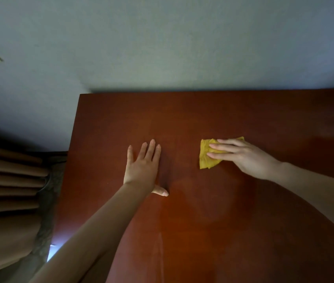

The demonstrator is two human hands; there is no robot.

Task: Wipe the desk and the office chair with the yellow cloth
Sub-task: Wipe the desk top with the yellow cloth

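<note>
- Fingers (pixel 150 150) of the left hand (pixel 141 170) lie straight and slightly spread, flat on the counter (pixel 243 221). They hold nothing, and the thumb points out to the right.
- The yellow cloth (pixel 204 160) lies crumpled on the counter, well apart from the left hand, near the middle of the surface.
- Fingers (pixel 221 149) of the right hand (pixel 251 160) are extended and press down on the cloth. They lie flat on it and do not pinch it.
- Progress: we judge that wiping of the counter is in hand. Faint streaks show on the near surface, but we cannot tell how much of it has been covered.
- Remaining: the office chair is not in view, so we count it as not yet done.
- Containers: we see none on the counter.
</note>
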